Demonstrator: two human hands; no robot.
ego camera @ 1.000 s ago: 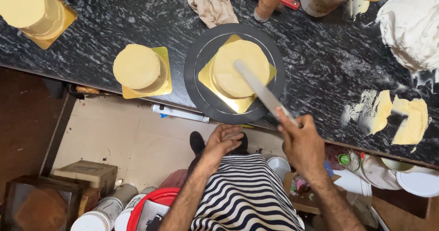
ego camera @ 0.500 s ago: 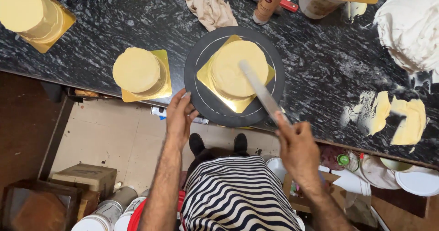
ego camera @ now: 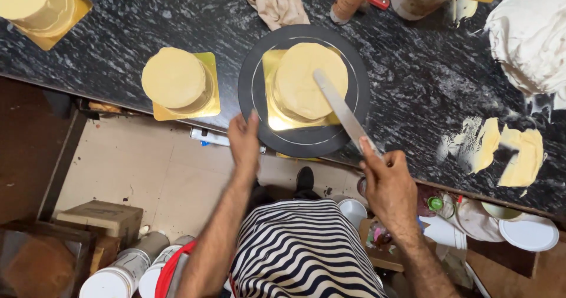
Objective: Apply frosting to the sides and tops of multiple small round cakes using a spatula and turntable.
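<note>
Steel spatula [ego camera: 342, 110] in right hand [ego camera: 386, 180] rests on cake [ego camera: 309, 79].

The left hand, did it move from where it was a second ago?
Yes. The left hand went up from beside the striped apron to the rim of the round black turntable.

Both bare forearms reach forward from the striped torso toward the near edge of the counter. The left hand [ego camera: 244, 140] is stretched flat, fingers together and pointing ahead, fingertips at that edge. The right hand [ego camera: 386, 180] is curled into a fist with the knuckles up, wrist straight, thumb pressed along the top, and sits slightly nearer the body
</note>
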